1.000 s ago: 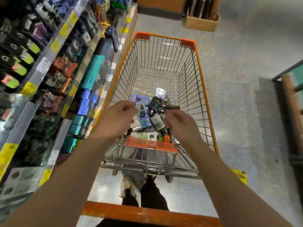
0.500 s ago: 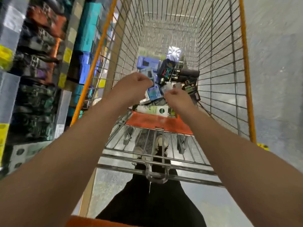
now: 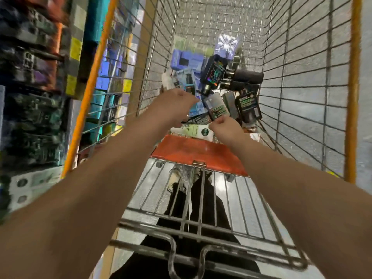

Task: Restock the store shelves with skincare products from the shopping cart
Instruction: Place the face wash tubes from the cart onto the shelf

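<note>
2 arms reach into cart (image 3: 351, 97); right hand (image 3: 223, 125) pinches grey packet (image 3: 216, 106).

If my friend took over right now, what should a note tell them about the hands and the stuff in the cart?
Left hand: reaching into the shopping cart, over a light blue box; its fingers are hidden, so the grip is unclear.
Right hand: pinching the near end of a grey carded pack.
Products: all piled at the cart's near end, including a white-and-green tube and a black tube.
Done: nothing visibly out of the cart.
Left: lift products out and put them on the store shelves to the left.
</note>
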`<move>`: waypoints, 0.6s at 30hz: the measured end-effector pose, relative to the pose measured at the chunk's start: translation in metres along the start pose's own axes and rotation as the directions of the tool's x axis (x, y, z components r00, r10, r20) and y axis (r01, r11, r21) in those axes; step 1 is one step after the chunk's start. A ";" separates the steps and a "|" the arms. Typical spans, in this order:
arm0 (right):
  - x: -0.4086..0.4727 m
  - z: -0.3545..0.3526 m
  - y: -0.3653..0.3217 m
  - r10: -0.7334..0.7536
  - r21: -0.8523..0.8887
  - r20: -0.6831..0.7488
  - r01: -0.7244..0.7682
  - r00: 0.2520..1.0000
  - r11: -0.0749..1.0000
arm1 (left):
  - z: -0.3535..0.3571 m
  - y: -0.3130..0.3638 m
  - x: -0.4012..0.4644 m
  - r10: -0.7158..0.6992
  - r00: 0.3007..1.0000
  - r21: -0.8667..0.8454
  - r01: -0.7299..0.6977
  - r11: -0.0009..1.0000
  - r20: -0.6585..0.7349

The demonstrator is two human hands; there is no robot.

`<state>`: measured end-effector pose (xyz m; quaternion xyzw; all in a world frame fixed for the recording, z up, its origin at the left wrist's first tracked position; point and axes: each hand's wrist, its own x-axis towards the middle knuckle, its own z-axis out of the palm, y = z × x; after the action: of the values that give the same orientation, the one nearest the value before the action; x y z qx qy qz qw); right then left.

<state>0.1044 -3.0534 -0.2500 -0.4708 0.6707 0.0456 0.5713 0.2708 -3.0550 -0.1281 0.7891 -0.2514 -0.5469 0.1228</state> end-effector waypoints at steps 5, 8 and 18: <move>0.023 0.013 0.004 0.060 -0.072 0.039 -0.057 0.997 0.996 | 0.002 -0.011 0.011 -0.030 0.999 0.043 0.031 0.999 -0.018; 0.036 0.022 0.013 0.096 -0.097 0.064 -0.089 0.993 0.991 | 0.004 -0.016 0.014 -0.051 0.998 0.041 0.052 0.998 -0.024; 0.061 0.039 0.026 0.113 -0.022 0.027 -0.112 0.993 0.993 | 0.019 -0.029 0.016 -0.077 0.997 0.187 0.073 0.980 0.011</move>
<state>0.1203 -3.0512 -0.3254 -0.4373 0.6875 0.0914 0.5725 0.2654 -3.0376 -0.1608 0.8010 -0.2728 -0.5324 0.0254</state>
